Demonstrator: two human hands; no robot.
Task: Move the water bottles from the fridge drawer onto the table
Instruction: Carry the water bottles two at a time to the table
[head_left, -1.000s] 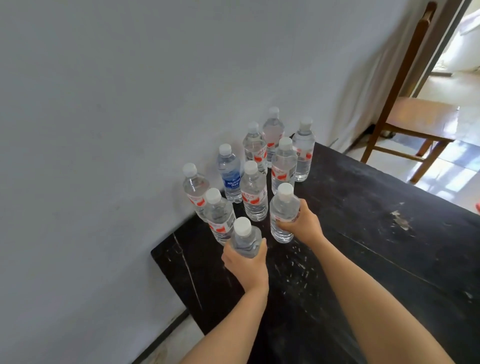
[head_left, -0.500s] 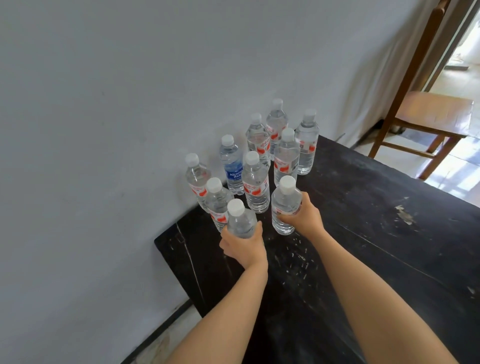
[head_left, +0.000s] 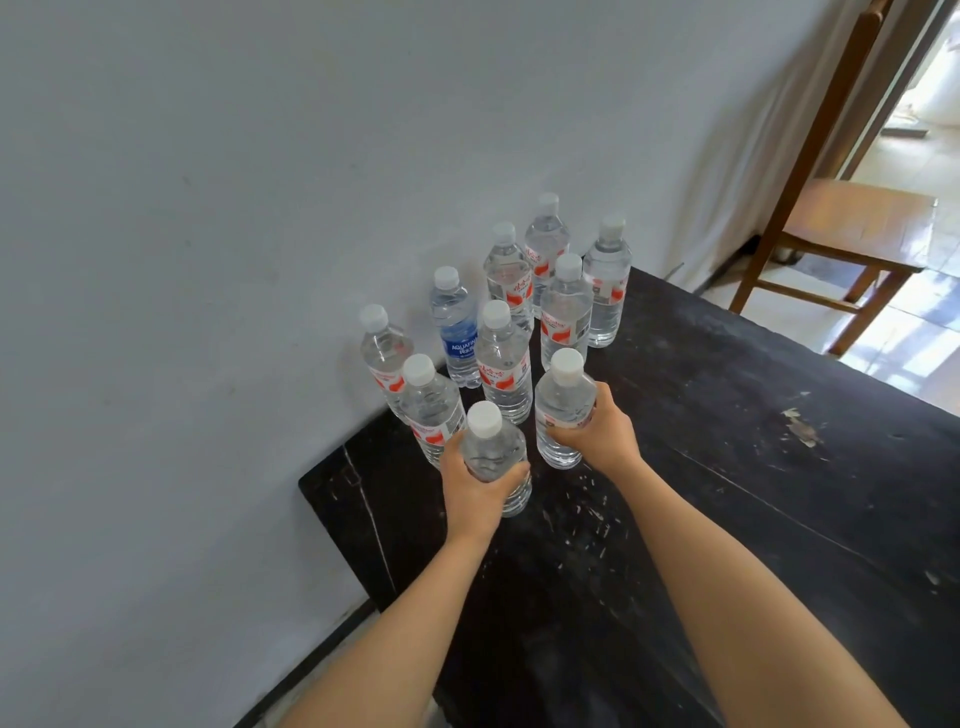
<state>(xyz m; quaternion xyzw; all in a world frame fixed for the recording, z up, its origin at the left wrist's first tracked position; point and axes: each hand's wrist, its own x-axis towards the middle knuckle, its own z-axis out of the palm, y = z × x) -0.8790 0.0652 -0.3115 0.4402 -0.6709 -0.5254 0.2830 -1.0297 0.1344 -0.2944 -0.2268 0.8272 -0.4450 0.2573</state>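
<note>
**Reader:** Dark, scuffed table (head_left: 727, 467) against a pale wall (head_left: 208, 208), wooden chair (head_left: 852, 218) beyond. Where are the water bottles?

**Me:** Eight stand upright in a cluster (head_left: 504, 374) at the table's wall-side corner, among them a blue-labelled bottle (head_left: 457, 332). Two more are in my hands at the cluster's near edge.

**Reader:** The grip?

**Me:** My left hand (head_left: 475, 488) wraps the nearer bottle (head_left: 491, 452); my right hand (head_left: 597, 431) clasps the other bottle (head_left: 563, 405) about its middle. The right one's base looks set down; the left one's I cannot be sure of.

**Reader:** Step, and next?

**Me:** Placing. Next I would release cleanly, without nudging neighbours, then go back to the fridge drawer, which is out of view.

**Reader:** Change over the last second?

**Me:** The nearer bottle has closed in on the cluster — the other has hardly shifted.
</note>
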